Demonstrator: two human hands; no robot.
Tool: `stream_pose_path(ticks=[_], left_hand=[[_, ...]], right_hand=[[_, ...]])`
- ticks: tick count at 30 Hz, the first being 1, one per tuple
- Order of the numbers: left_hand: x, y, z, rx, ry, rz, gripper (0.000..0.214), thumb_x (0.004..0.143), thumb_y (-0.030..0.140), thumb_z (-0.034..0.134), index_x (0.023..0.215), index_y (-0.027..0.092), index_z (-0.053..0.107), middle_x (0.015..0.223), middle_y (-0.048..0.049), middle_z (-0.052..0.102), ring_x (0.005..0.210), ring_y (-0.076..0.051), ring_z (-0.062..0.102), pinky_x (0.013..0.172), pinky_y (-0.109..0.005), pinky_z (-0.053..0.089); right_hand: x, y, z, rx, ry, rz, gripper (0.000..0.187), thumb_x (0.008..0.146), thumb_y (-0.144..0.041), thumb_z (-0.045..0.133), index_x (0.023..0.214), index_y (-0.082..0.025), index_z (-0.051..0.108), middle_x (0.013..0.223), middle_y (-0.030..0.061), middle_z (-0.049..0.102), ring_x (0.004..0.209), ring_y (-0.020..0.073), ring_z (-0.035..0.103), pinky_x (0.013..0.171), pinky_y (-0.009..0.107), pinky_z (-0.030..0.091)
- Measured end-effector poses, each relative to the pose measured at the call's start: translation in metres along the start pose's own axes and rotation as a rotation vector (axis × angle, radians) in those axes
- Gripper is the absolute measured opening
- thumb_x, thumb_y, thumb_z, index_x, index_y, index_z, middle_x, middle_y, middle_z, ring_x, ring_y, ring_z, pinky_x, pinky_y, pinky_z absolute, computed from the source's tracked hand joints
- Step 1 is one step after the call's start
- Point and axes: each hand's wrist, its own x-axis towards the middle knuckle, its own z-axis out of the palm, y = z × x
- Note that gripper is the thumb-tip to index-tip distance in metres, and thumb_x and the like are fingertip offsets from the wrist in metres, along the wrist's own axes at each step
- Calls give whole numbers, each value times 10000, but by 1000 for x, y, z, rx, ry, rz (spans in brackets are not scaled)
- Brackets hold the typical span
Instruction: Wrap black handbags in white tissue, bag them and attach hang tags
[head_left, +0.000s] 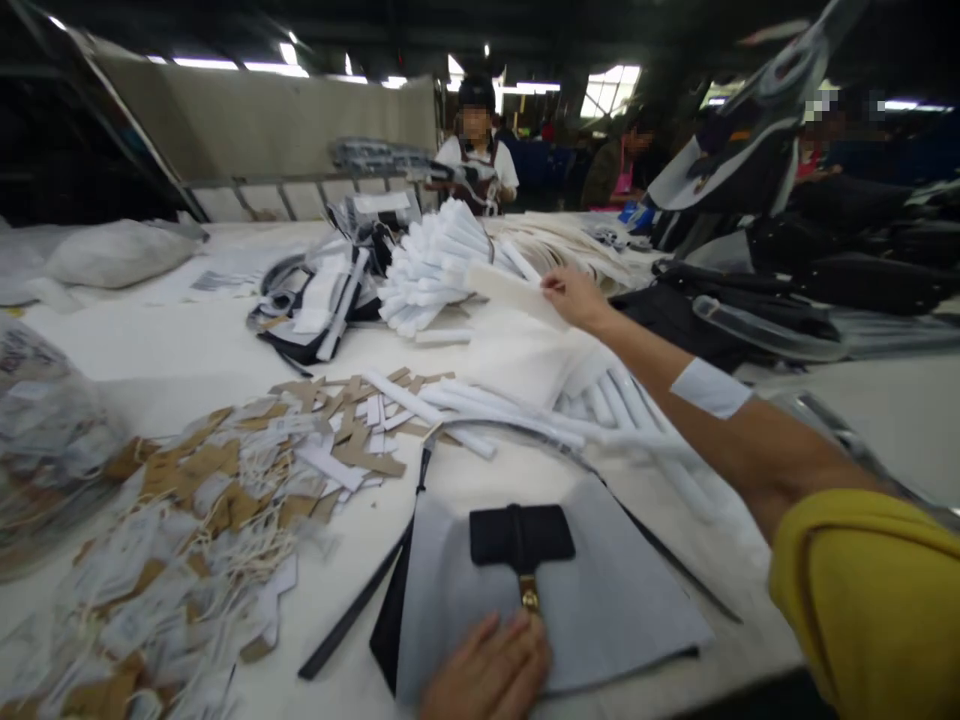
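A handbag (435, 560) lies before me, its front covered by a pale grey sheet, with a black flap piece and a gold clasp (529, 594) showing. My left hand (487, 668) rests flat on its lower part, fingers stretched out just below the clasp. Far forward, my right hand (576, 298) pinches the end of a flat off-white strip (514, 292) beside a pile of white foam rods (435, 262). The bag's thin strap (517, 425) arches behind it, close to more loose white rods (615, 400).
On the left, tags with strings and brown card pieces (202, 490) spread over the white table. A clear plastic bag (45, 440) stands at the left edge. Black bags (825, 250) are heaped at right. Wrapped bag parts (315, 295) lie mid-table. A person (478, 160) stands across the table.
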Motion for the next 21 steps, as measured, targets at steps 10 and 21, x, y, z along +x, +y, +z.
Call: stream_pose_path(ticks=[10, 21], left_hand=[[10, 11, -15, -90, 163, -24, 374, 953, 109, 500, 1319, 143, 571, 1338, -85, 638, 1275, -210, 569, 1087, -384, 476], [4, 11, -14, -87, 99, -47, 453, 954, 139, 488, 1405, 172, 508, 1224, -84, 702, 1034, -199, 694, 934, -320, 572]], right_hand=[[-223, -68, -84, 330, -492, -440, 353, 954, -211, 500, 1298, -246, 575, 1000, 0, 713, 858, 151, 654, 782, 267, 487], [-331, -52, -5, 141, -496, -752, 554, 946, -475, 559, 1419, -189, 515, 1454, 146, 515, 1296, 276, 499, 1072, 466, 402]])
